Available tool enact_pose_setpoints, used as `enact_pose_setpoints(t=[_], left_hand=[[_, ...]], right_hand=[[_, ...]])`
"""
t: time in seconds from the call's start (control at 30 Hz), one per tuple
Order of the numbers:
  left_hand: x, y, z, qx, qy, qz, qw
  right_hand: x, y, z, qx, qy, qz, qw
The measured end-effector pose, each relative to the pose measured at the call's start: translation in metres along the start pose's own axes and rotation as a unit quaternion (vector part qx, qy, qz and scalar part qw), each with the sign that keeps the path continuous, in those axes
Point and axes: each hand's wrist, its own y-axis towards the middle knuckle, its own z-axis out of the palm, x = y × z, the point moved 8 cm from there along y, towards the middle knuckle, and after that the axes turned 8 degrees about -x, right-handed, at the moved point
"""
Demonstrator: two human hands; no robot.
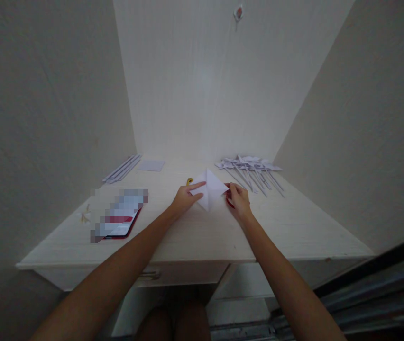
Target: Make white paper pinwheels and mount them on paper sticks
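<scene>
A folded sheet of white paper [215, 185] lies on the table in front of me, its creases meeting near the middle and its outline pointed. My left hand [186, 198] rests on its left side, forefinger and thumb stretched apart over the surface. At the right corner, my right hand [237, 196] pinches the paper between thumb and fingers. Partly hidden beneath my right hand is a red curved object [229, 203]; its kind cannot be made out. A small yellow object [189, 181] shows just behind my left hand.
Folded paper pieces on thin white sticks [253, 170] are heaped at the back right. Rolled or folded paper strips [122, 169] lie back left, beside a flat paper stack [151, 165]. A phone [122, 215], partly blurred, lies left on the white table [195, 241]. Walls enclose three sides.
</scene>
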Motion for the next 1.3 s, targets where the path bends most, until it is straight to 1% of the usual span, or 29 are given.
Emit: enact_pose_setpoints(t=[0.03, 0.1, 0.17, 0.23, 0.37, 0.47, 0.53, 0.63, 0.77, 0.83, 0.9, 1.0, 1.07, 1.1, 1.17, 1.23, 1.3], left_hand=[[-0.001, 0.0, -0.001, -0.003, 0.0, 0.0, 1.0], [-0.004, 0.0, -0.003, -0.009, 0.003, 0.001, 1.0], [-0.007, 0.001, -0.004, -0.013, 0.005, 0.004, 1.0], [-0.009, 0.001, -0.005, -0.016, 0.009, 0.011, 1.0], [-0.017, 0.0, -0.004, -0.015, 0.023, 0.032, 0.999], [-0.022, -0.001, -0.003, -0.016, 0.034, 0.049, 0.998], [-0.024, -0.001, -0.003, -0.021, 0.028, 0.058, 0.998], [-0.026, 0.001, -0.005, -0.029, -0.006, 0.072, 0.997], [-0.031, 0.011, -0.008, -0.035, -0.018, 0.083, 0.996], [-0.039, 0.02, -0.008, -0.034, -0.048, 0.09, 0.994], [-0.048, 0.03, -0.009, -0.033, -0.088, 0.101, 0.99], [-0.057, 0.044, -0.011, -0.031, -0.11, 0.118, 0.986], [-0.059, 0.049, -0.015, -0.029, -0.097, 0.129, 0.986], [-0.059, 0.051, -0.018, -0.034, -0.082, 0.136, 0.987], [-0.059, 0.052, -0.027, -0.056, -0.043, 0.153, 0.986], [-0.058, 0.051, -0.035, -0.079, -0.005, 0.157, 0.984], [-0.058, 0.049, -0.041, -0.091, 0.006, 0.147, 0.985]], right_hand=[[0.0, 0.002, -0.009, -0.008, -0.048, -0.009, 0.999], [0.0, 0.004, -0.027, -0.003, -0.151, -0.026, 0.988], [0.0, 0.003, -0.04, 0.023, -0.243, -0.037, 0.969], [0.0, 0.001, -0.045, 0.065, -0.315, -0.046, 0.946], [-0.002, 0.0, -0.034, 0.147, -0.407, -0.055, 0.9], [-0.004, 0.006, -0.021, 0.164, -0.445, -0.046, 0.879], [-0.005, 0.013, -0.014, 0.161, -0.45, -0.034, 0.878], [-0.005, 0.025, -0.011, 0.146, -0.416, -0.012, 0.898], [-0.003, 0.035, -0.025, 0.09, -0.308, 0.015, 0.947], [0.0, 0.034, -0.033, 0.054, -0.234, 0.019, 0.97], [0.005, 0.028, -0.037, 0.029, -0.159, 0.019, 0.987], [0.017, 0.017, -0.029, 0.034, -0.071, 0.012, 0.997], [0.028, 0.009, -0.015, 0.082, -0.004, 0.012, 0.997], [0.033, 0.003, -0.004, 0.135, 0.058, 0.024, 0.989], [0.041, -0.008, 0.011, 0.21, 0.116, 0.04, 0.97], [0.046, -0.023, 0.023, 0.296, 0.169, 0.068, 0.938], [0.05, -0.041, 0.032, 0.384, 0.212, 0.09, 0.894]])
